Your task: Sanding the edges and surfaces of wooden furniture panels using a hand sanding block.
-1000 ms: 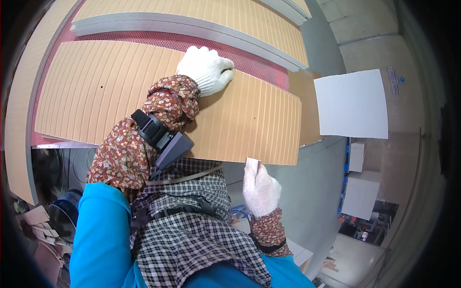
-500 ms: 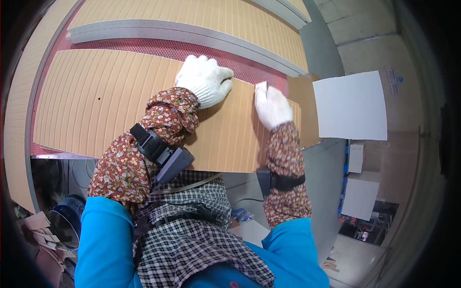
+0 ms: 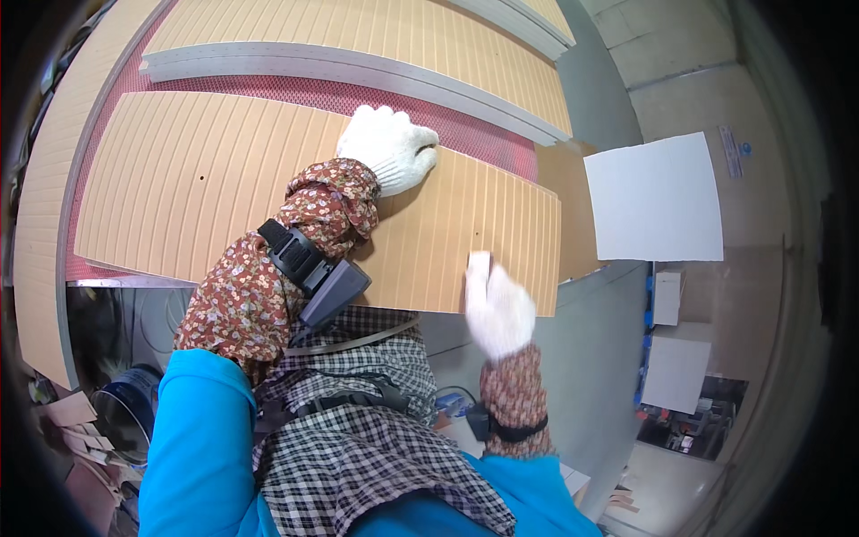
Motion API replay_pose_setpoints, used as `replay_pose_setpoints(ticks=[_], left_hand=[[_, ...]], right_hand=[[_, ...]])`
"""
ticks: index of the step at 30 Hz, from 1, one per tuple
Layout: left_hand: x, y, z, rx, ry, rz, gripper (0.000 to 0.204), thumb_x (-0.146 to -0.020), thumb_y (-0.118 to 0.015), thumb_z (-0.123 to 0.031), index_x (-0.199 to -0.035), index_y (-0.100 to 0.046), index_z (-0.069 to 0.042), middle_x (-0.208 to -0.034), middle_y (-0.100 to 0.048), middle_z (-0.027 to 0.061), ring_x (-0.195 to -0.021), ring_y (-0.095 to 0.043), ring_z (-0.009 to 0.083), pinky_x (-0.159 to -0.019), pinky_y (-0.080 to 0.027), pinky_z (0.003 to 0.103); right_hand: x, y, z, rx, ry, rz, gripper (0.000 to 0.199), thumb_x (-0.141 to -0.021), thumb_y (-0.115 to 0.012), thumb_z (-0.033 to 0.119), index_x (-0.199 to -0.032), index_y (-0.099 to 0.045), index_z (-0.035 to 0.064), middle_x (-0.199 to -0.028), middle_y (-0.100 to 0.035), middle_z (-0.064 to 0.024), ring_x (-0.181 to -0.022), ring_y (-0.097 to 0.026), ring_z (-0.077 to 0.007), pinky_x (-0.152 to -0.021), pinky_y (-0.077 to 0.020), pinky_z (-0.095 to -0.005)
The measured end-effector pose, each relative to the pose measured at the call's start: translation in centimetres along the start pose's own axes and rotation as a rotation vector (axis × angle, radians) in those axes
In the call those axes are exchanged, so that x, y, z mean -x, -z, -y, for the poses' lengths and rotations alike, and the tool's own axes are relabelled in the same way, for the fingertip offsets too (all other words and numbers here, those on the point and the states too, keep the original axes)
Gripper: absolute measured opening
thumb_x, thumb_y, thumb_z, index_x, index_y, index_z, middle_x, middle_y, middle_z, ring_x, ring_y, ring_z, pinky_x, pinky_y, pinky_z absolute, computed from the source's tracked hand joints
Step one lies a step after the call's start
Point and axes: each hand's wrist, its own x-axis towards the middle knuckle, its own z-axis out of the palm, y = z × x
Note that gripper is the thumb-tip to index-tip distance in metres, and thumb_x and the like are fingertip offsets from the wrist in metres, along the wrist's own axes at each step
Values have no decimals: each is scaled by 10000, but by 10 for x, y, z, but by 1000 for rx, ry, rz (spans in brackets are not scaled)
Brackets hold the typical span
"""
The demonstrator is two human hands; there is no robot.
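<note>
A tan panel (image 3: pixel 242 197) with parallel grooves and small dark holes lies across the red mesh-covered bench top (image 3: pixel 295 89) in front of me. My left hand (image 3: pixel 389 149), in a white knit glove, is closed at the panel's far edge, fingers bent over it. Also gloved in white, my right hand (image 3: pixel 501 309) is at the near edge, right of the middle. It pinches a small pale rectangular block (image 3: pixel 480 260) against the panel's face. The glove covers most of this block, and its exact kind cannot be made out.
Beyond the panel lie more grooved panels (image 3: pixel 358 45) with grey edges; another long panel (image 3: pixel 40 224) stands at far left. A white sheet (image 3: pixel 653 197) is at right, above stacked white pieces (image 3: pixel 676 371). Lower left is a dark bucket (image 3: pixel 125 412) beside scraps (image 3: pixel 76 421).
My right hand has drawn the small block from the panel's far edge toward me to the near edge. The left hand stays on the far edge; the view has shifted slightly.
</note>
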Motion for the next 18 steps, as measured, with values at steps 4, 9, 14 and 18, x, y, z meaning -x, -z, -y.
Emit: replay_pose_setpoints(ticks=[4, 9, 14, 18], left_hand=[[1, -1, 7, -7, -15, -3, 371, -967, -574, -391, -1181, -786, -174, -964, -757, 177, -945, -699, 345, -879, -505, 499], [-2, -3, -1, -6, -32, -26, 360, -966, -579, -380, -1163, -792, -166, -958, -753, 174, -949, -696, 348, -882, -501, 496], [2, 0, 2, 3, -21, -34, 347, -958, -593, -368, -1143, -797, -157, -946, -751, 172, -947, -694, 350, -884, -497, 496], [2, -1, -2, 9, -36, -51, 338, -959, -604, -352, -1156, -792, -151, -943, -749, 172, -946, -692, 348, -883, -496, 492]], right_hand=[[53, -1, 17, -105, -155, 54, 314, -1072, -505, 320, -1139, -629, 39, -783, -708, -210, -684, -714, -426, -633, -569, -536], [65, -9, 6, -86, -173, 47, 341, -1061, -536, 330, -1065, -658, 11, -694, -690, -211, -672, -721, -413, -625, -574, -523], [1, -4, -4, -77, -12, -16, 247, -1059, -531, 247, -1245, -600, 99, -838, -677, -164, -706, -722, -369, -569, -564, -505], [-76, 9, -6, -140, -164, 42, 439, -1097, -381, 384, -1162, -664, 55, -1018, -728, -256, -923, -717, -453, -807, -568, -575]])
